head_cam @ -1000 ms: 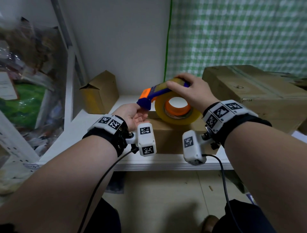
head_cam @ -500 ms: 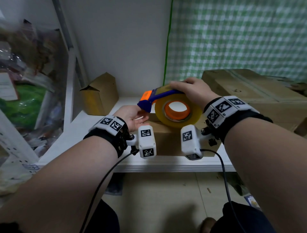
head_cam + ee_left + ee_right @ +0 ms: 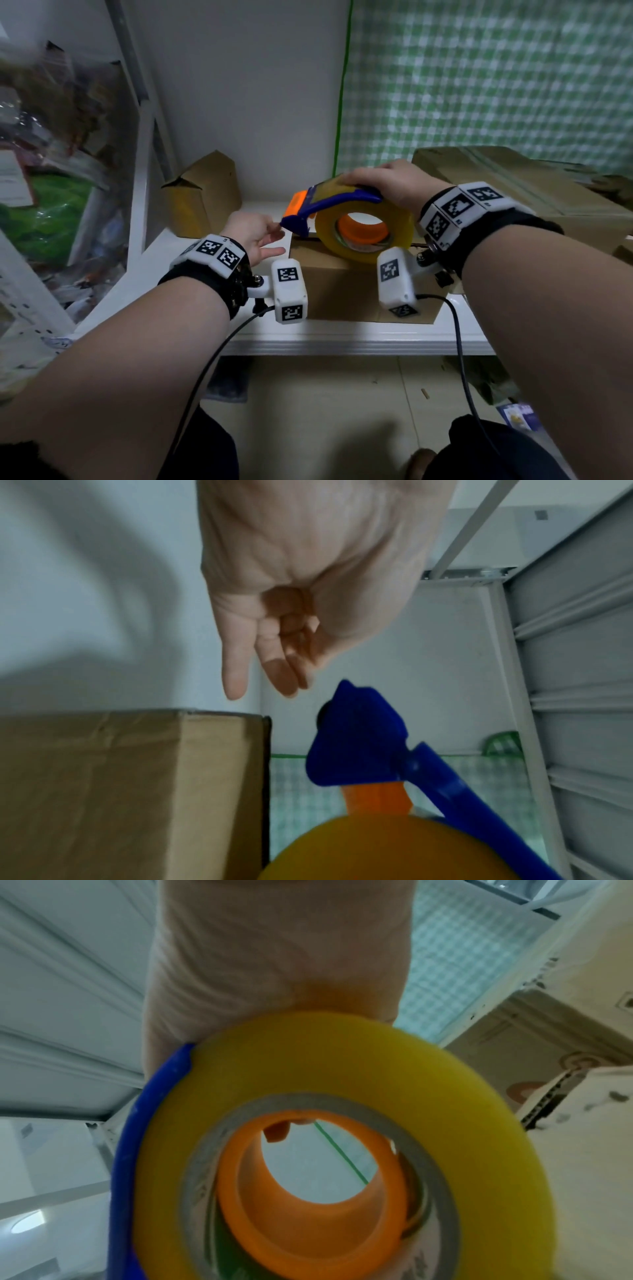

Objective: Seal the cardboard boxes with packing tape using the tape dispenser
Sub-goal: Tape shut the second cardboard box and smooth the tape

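The tape dispenser (image 3: 346, 219) has come lower since one second ago: the yellow roll now lies almost on the top of the small cardboard box (image 3: 342, 284), near the centre of the frame, and its blue nose points more to the left. The right hand (image 3: 387, 185) moved down together with it. The left hand (image 3: 253, 233) has opened, and its fingers (image 3: 236, 680) now reach toward the blue nose from the left side.

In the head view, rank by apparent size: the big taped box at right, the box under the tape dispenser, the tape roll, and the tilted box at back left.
1. Big taped box, partly cut off by the frame.
2. Box under the dispenser, though it is nearer the camera.
3–4. Tape roll and tilted back-left box look alike; the roll is nearer, so unranked.
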`<action>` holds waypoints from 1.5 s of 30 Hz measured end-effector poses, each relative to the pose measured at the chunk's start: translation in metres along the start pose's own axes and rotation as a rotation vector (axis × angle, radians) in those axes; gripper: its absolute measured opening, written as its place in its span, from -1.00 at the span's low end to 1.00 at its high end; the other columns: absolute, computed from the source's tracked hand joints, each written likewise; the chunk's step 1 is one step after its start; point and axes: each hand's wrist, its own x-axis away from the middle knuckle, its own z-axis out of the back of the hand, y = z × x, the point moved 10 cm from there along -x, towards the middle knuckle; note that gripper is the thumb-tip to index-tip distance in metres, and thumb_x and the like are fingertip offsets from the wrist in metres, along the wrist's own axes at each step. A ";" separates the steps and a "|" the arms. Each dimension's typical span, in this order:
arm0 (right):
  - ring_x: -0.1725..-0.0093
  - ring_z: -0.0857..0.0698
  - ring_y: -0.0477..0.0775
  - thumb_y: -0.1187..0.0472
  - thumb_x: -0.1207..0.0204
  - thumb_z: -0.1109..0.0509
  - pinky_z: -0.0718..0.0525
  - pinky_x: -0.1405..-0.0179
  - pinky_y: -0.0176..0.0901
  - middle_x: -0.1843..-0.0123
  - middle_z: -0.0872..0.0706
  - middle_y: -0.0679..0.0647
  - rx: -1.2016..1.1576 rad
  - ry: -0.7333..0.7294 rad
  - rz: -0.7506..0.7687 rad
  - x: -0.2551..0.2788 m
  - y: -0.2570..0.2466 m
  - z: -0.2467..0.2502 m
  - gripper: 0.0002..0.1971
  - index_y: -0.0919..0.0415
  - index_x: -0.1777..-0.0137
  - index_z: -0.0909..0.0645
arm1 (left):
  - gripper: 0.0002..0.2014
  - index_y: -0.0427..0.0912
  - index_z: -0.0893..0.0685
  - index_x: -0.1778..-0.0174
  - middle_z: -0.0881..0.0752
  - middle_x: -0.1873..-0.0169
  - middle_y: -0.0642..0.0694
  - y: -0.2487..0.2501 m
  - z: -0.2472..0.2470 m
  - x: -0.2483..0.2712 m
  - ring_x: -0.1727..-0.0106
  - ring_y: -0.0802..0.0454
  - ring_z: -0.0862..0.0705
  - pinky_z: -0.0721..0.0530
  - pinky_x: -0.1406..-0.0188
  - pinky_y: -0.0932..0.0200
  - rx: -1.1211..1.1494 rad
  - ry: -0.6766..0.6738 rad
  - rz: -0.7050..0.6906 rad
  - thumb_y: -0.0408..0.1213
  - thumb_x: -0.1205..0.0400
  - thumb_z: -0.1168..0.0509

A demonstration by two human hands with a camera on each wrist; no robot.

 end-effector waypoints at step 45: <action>0.01 -0.77 0.16 -0.38 -0.25 -0.45 -0.70 -0.16 0.08 0.01 -0.79 0.13 -0.024 -0.066 -0.124 -0.001 0.030 0.008 -0.42 0.12 0.01 -0.70 | -0.86 -0.45 -0.65 0.12 -0.73 0.14 -0.34 0.053 0.000 -0.016 0.10 -0.28 -0.73 -0.69 0.16 0.00 -0.805 0.336 -0.375 -0.48 -0.56 -0.19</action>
